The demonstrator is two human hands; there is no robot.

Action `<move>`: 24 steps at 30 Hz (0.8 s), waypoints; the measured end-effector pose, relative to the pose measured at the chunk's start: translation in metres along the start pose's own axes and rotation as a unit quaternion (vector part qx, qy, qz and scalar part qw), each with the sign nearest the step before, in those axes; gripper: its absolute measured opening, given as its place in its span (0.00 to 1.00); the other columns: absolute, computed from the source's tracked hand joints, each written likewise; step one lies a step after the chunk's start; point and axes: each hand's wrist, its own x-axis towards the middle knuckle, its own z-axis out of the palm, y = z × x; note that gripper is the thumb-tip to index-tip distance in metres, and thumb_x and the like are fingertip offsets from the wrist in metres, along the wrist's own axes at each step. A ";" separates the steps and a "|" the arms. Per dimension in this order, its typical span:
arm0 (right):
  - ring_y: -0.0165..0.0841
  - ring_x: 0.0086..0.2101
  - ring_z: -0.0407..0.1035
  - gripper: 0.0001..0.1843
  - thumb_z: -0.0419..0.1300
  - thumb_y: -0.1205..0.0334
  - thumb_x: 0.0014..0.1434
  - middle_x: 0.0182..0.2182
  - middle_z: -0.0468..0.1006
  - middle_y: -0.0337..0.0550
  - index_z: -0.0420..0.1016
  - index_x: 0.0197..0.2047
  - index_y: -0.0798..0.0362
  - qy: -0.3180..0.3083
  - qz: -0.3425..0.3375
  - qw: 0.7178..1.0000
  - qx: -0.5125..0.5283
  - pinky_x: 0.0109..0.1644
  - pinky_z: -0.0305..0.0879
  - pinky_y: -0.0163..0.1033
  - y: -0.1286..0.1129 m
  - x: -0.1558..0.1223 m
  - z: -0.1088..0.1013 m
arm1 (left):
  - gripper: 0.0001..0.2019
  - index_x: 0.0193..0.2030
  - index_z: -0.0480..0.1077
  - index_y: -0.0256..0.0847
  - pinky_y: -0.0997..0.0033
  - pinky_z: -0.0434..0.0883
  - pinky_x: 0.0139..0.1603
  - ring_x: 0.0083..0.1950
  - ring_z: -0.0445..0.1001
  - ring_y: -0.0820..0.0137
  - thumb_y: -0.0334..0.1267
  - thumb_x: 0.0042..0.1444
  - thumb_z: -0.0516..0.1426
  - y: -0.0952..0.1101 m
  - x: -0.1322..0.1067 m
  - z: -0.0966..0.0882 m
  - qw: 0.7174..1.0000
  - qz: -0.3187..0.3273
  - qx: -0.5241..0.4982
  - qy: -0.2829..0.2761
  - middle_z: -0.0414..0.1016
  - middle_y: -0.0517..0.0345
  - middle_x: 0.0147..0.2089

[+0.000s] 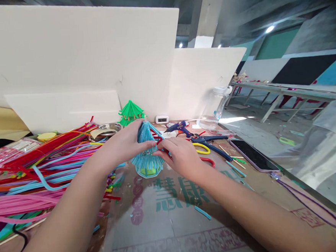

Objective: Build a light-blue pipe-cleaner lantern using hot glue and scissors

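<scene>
A light blue pipe-cleaner cone model [147,158] with a green base stands on the cardboard-covered table [174,217] in the middle of the view. My left hand [126,144] is wrapped round its upper left side, fingers closed on it. My right hand [181,155] pinches at the model's right side, where red pipe-cleaner ends [156,139] show between the fingers. Behind the model stands a finished green pipe-cleaner pagoda [131,112].
A big pile of coloured pipe cleaners [35,169] fills the left. A blue glue gun [179,127], scissors [206,140], a phone [253,154], a clear jar [215,107], a small clock [161,119] and a metal bowl [106,129] lie around. White boards [94,62] stand behind.
</scene>
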 end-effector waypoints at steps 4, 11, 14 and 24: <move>0.29 0.25 0.67 0.16 0.59 0.49 0.62 0.23 0.76 0.39 0.81 0.38 0.51 -0.101 0.145 0.960 0.216 0.29 0.55 0.35 0.002 0.003 0.004 | 0.21 0.51 0.64 0.41 0.67 0.65 0.40 0.44 0.73 0.60 0.50 0.54 0.58 -0.001 0.000 -0.002 1.000 -0.009 -0.011 -0.002 0.74 0.54 0.45; 0.26 0.17 0.62 0.13 0.62 0.54 0.58 0.15 0.71 0.34 0.79 0.37 0.55 -0.195 0.282 0.819 0.460 0.23 0.59 0.32 0.001 0.013 0.001 | 0.22 0.52 0.64 0.41 0.67 0.64 0.40 0.43 0.73 0.60 0.49 0.54 0.58 -0.003 0.001 -0.005 1.000 -0.012 -0.005 -0.008 0.73 0.54 0.43; 0.25 0.16 0.61 0.13 0.62 0.54 0.58 0.15 0.70 0.33 0.78 0.37 0.56 -0.189 0.306 0.798 0.483 0.22 0.59 0.31 -0.002 0.013 -0.001 | 0.22 0.52 0.63 0.41 0.67 0.65 0.40 0.44 0.73 0.59 0.50 0.54 0.57 -0.003 0.000 -0.004 1.000 -0.006 -0.005 -0.011 0.73 0.53 0.44; 0.24 0.16 0.59 0.12 0.61 0.53 0.58 0.15 0.68 0.31 0.74 0.32 0.54 -0.175 0.314 0.800 0.481 0.21 0.55 0.30 -0.010 0.011 0.003 | 0.25 0.56 0.62 0.42 0.64 0.66 0.43 0.46 0.73 0.58 0.52 0.55 0.55 -0.008 -0.001 -0.007 0.998 0.023 -0.036 -0.039 0.74 0.52 0.47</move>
